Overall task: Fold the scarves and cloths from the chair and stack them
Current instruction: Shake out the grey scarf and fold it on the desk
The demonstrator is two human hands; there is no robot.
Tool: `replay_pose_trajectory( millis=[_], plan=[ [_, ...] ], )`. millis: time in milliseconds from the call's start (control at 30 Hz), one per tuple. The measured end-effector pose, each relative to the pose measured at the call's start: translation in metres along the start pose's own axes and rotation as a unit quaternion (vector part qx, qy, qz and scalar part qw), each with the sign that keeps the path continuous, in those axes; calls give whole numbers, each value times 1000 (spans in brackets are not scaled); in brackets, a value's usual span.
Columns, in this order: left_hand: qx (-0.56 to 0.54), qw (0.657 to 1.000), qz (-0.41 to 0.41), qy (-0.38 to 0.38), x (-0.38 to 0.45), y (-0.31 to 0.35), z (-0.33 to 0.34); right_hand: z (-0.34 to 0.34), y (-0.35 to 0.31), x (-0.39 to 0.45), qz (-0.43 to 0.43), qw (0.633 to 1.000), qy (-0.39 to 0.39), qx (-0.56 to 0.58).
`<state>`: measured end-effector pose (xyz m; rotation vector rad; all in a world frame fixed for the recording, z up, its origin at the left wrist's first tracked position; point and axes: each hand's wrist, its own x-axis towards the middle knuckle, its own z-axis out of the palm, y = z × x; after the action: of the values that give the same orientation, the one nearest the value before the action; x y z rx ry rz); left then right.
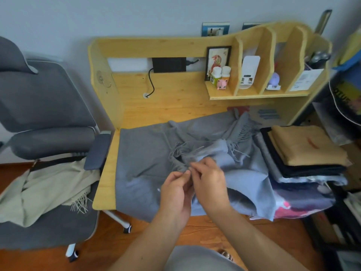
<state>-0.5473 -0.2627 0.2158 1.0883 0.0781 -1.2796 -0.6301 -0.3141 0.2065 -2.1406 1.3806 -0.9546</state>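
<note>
Over the desk, both hands, left and right, pinch the grey scarf's fringed edge, fingers curled.

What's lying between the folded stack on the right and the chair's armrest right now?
In the head view, the grey fringed scarf covers the wooden desk between them, both hands pinching its fringe.

Soft, even daylight fills the room, casting only faint shadows beneath the hands. The wide-angle lens bows the table and the shelf outward, and the frame's edges smear into blur.
</note>
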Motion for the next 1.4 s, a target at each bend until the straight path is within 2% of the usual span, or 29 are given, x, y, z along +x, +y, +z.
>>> replay_pose_trajectory(
  millis=[267,867,1067,1167,1233,1267,1333,1400],
  plan=[
    [40,999,13,32,-12,-2,1,11,10,-26,-40,999,29,-1],
    [68,997,31,26,-23,1,2,7,22,-34,-116,992,50,11],
    [81,996,36,10,-25,2,5,7,20,-33,-113,992,30,37],
    [147,988,45,30,-22,2,4,7,21,-30,-91,994,46,32],
    [236,968,82,17,-19,4,1,6,22,-28,-85,994,58,39],
    [302,947,109,0,-17,8,0,4,23,-26,-82,994,60,48],
    [463,865,187,-51,-11,18,0,-3,26,-19,-58,994,53,69],
    [588,752,282,-93,-5,34,7,-16,28,-8,-32,994,30,105]
  ],
)
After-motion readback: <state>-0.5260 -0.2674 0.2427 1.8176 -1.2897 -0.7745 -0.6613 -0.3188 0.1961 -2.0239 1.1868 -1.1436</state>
